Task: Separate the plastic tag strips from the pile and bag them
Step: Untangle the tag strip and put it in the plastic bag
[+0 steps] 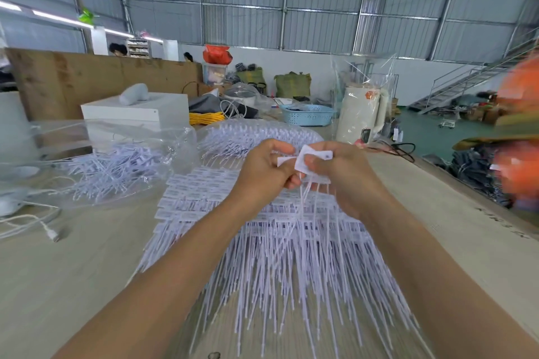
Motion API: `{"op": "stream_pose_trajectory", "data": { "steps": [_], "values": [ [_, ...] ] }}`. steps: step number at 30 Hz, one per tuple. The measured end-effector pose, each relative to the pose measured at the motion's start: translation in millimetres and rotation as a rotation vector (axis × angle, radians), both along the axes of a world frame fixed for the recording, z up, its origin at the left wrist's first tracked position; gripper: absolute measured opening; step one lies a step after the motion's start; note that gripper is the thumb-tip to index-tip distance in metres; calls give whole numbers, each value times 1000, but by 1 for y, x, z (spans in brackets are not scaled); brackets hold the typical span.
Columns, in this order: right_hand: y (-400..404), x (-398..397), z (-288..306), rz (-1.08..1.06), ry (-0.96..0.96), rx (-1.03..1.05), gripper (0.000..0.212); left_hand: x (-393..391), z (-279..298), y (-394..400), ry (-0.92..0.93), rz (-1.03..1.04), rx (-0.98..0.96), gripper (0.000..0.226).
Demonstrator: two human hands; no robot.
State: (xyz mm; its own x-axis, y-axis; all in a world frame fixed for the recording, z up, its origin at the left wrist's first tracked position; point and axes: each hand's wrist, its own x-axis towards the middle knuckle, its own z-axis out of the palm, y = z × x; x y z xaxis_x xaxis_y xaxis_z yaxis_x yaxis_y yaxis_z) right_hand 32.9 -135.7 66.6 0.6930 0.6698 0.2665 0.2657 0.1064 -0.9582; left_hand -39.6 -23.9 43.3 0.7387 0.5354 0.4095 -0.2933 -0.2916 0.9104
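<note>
A big pile of white plastic tag strips (262, 248) lies fanned out on the table in front of me, label ends away, thin tails toward me. Both hands are raised over its far part. My left hand (262, 169) and my right hand (338, 172) pinch a small bunch of tag strips (309, 160) between them, its tails hanging down toward the pile. To the left a clear plastic bag (110, 160) lies open with loose tags inside. A second heap of strips (256, 132) sits behind my hands.
A white box (137, 111) stands behind the bag, a white cable and plug (49, 230) lie at the left. A blue basket (306, 115) and a white appliance in clear wrap (358, 116) stand at the back right. The table edge runs along the right.
</note>
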Motion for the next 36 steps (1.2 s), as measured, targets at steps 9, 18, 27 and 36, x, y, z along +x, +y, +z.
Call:
{"op": "stream_pose_trajectory", "data": {
  "steps": [9,18,27,36],
  "values": [
    [23,3,-6,38,9,-39,8,3,4,8,72,35,72,18],
    [45,2,18,-112,75,21,15,3,20,3,-60,192,-243,50],
    [55,2,17,-210,391,205,27,-22,-2,-27,331,-54,-89,28],
    [105,-31,-20,42,515,156,5,-80,-19,3,367,203,-141,27]
  ]
}}
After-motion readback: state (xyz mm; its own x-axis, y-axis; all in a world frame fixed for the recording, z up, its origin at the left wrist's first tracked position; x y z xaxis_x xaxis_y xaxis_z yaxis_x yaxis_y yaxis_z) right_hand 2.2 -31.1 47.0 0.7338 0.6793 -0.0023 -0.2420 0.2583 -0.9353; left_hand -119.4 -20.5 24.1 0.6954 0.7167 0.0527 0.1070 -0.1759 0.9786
